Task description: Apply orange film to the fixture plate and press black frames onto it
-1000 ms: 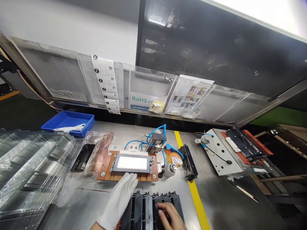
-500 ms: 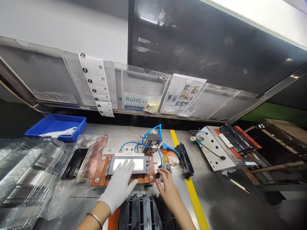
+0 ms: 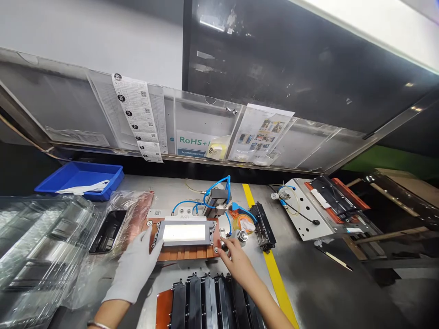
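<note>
A dark rectangular frame with a bright white panel (image 3: 184, 232) lies in a copper-brown fixture (image 3: 187, 253) on the metal bench. My left hand (image 3: 137, 260), in a white glove, is at the fixture's left end, its fingers apart and the thumb near the frame's left edge. At the fixture's right end is my bare right hand (image 3: 236, 257), fingers loosely spread beside a small valve area that they partly hide. Behind the fixture stands a black pneumatic clamp block (image 3: 217, 201) with blue air hoses. A silver-capped bottle (image 3: 242, 236) is just beyond my right fingers.
Several black frame parts (image 3: 209, 301) stand in a row in front of the fixture. A phone (image 3: 108, 231) lies on plastic wrap at left, near a blue tray (image 3: 82, 176). Another black part (image 3: 264, 226) crosses the yellow tape line. A second fixture (image 3: 310, 210) stands at right.
My left hand has moved left, off the white panel to the fixture's left end. My right hand has shifted slightly left and stays at the right end.
</note>
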{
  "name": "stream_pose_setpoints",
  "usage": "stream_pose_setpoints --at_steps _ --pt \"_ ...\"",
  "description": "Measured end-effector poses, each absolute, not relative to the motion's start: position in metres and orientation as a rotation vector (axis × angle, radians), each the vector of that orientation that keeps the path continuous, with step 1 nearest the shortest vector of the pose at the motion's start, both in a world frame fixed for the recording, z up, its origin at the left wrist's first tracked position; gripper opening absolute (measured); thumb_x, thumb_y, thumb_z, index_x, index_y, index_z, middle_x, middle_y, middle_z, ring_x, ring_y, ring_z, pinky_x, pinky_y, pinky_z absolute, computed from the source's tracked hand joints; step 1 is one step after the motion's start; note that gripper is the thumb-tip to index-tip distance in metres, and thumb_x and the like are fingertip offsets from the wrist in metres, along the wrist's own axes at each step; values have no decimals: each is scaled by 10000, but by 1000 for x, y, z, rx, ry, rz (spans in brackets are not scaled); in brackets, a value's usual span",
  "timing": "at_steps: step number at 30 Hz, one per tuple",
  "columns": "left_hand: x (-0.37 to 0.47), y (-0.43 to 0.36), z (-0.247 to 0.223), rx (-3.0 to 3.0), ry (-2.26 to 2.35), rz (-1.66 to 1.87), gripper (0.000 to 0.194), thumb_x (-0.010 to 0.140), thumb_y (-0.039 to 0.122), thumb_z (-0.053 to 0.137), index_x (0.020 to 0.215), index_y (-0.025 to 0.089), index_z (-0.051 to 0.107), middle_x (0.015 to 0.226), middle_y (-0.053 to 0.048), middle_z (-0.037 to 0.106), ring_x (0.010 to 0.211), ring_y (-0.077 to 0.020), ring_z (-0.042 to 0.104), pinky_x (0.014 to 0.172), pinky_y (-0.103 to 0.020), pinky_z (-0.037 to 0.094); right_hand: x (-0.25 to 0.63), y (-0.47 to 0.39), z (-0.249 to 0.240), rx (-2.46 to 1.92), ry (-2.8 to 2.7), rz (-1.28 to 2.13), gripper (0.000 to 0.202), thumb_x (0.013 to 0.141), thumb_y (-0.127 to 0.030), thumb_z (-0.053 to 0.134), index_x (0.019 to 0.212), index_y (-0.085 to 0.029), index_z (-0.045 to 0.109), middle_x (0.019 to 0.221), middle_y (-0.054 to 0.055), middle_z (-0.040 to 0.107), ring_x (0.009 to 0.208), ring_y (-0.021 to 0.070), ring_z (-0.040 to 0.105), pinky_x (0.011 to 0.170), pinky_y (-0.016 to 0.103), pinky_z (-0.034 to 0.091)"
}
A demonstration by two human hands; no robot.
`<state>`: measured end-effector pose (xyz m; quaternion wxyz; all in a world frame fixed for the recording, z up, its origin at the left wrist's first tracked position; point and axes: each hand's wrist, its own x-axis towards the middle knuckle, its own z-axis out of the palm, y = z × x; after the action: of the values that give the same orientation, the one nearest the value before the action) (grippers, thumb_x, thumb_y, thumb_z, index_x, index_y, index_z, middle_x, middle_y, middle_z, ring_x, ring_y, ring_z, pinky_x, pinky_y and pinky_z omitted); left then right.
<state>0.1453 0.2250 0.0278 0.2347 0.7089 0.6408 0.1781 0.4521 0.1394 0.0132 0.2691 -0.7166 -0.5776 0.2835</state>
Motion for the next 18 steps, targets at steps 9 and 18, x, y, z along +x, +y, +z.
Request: stream_pose_setpoints --at_steps 9,18 --pt "156 233 15 1578 1676 561 442 919 508 532 1143 137 622 1096 -127 688 1127 -283 626 1038 -510 441 405 175 -20 -1837 -1120 1033 504 961 -538 506 1280 -166 623 1080 115 711 781 205 712 657 349 603" --pt "143 136 17 1008 1779 760 594 743 660 577 1112 199 510 1153 -158 641 1133 -355 639 972 -506 522 383 65 -14 -1717 -840 1241 815 800 -864 475 1309 -243 612 1321 148 653 1125 301 697 986 454 577"
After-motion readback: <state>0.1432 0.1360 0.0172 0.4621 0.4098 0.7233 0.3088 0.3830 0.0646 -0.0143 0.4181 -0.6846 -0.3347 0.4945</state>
